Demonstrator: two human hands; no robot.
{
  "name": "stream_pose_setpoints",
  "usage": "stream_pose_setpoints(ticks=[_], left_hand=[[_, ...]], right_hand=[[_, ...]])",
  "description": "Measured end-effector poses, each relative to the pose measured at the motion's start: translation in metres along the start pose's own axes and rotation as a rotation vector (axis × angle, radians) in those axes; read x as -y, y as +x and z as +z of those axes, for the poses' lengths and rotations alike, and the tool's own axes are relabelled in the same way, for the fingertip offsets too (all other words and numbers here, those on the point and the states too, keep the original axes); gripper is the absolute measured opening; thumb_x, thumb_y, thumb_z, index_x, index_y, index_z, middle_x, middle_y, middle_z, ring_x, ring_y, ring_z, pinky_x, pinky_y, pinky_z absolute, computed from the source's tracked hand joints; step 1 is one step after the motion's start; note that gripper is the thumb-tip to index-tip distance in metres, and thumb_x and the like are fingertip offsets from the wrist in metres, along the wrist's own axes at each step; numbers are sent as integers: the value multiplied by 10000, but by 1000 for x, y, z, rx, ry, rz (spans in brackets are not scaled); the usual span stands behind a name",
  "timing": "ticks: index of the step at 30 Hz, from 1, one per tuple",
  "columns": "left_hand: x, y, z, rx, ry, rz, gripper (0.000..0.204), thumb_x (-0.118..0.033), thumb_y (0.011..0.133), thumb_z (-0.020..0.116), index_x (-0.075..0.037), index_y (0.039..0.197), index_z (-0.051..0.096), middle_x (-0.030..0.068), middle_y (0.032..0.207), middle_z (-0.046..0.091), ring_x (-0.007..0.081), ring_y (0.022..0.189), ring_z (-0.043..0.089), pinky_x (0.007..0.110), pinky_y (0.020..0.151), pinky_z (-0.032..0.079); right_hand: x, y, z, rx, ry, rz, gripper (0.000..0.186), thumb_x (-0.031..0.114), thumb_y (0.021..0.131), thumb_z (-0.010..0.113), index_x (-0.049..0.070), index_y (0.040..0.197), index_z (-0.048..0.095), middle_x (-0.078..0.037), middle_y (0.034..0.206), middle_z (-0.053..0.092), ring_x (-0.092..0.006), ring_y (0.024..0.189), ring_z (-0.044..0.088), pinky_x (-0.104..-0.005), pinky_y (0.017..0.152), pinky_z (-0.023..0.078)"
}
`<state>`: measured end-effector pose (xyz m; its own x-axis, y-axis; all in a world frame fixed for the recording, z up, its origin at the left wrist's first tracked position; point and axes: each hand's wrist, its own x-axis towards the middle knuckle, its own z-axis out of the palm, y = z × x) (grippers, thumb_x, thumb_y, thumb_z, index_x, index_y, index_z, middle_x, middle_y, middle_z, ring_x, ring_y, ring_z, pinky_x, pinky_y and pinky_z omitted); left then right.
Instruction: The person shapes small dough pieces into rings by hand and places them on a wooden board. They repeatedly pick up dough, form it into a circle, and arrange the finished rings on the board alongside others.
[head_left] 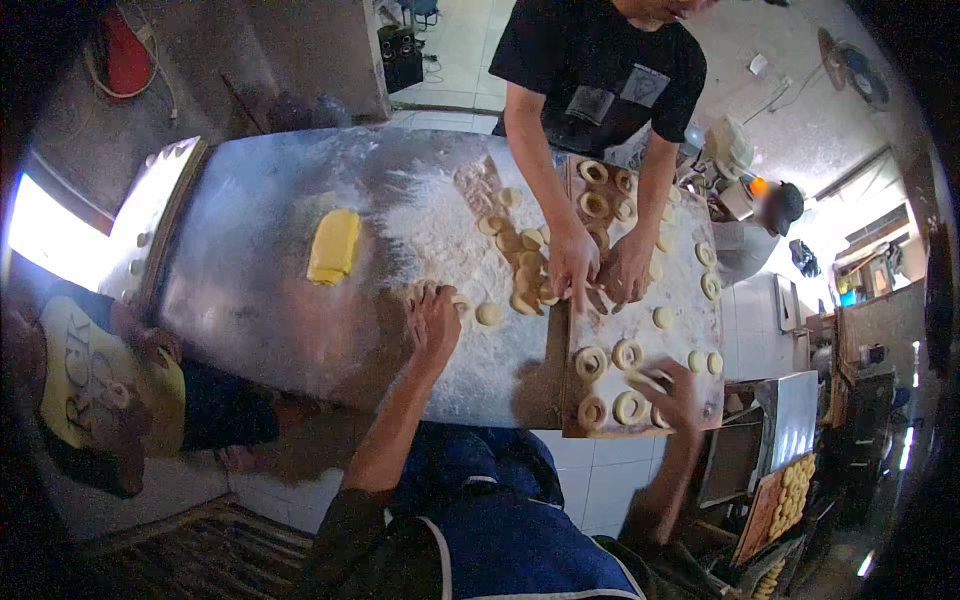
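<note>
My left hand [435,318] rests on the floured tabletop with its fingers bent down. A small dough piece [461,306] lies against its right side, and a round dough piece [488,314] sits just beyond. What is under the fingers is hidden. My right hand [677,392], smeared by motion, hovers over the near part of a wooden board [708,405]. Pale dough shows at its fingertips, but I cannot tell whether it is held. Dough rings, among them one ring [631,407] and another ring [591,362], lie beside this hand.
Across the table a person in a black shirt has both hands [600,265] at the board. A yellow block [334,246] lies on the metal tabletop [240,270]. Several flat dough rounds [528,262] lie by the board. Another person [110,370] is at the left.
</note>
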<state>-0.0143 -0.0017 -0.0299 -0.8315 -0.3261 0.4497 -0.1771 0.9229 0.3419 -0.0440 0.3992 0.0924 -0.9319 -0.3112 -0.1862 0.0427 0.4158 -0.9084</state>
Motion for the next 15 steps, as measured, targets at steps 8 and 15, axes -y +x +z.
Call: stream_pose_setpoints(ticks=[8,15], left_hand=[[16,8,-7,165,-740,-414,206,-155,810,738,-2,932,673,94,875,683,266,805,660,352,766,531],[11,12,-7,164,-1352,-684,166,-69,861,683,23,999,691,54,927,671,155,838,632,309,764,529]], right_hand=[[21,170,238,-90,-517,-554,303,160,792,762,-26,999,640,-133,882,672,-177,780,645,-317,716,510],[26,145,260,72,116,-215,287,146,798,761,-26,1009,674,-107,870,697,-137,768,633,-300,709,516]])
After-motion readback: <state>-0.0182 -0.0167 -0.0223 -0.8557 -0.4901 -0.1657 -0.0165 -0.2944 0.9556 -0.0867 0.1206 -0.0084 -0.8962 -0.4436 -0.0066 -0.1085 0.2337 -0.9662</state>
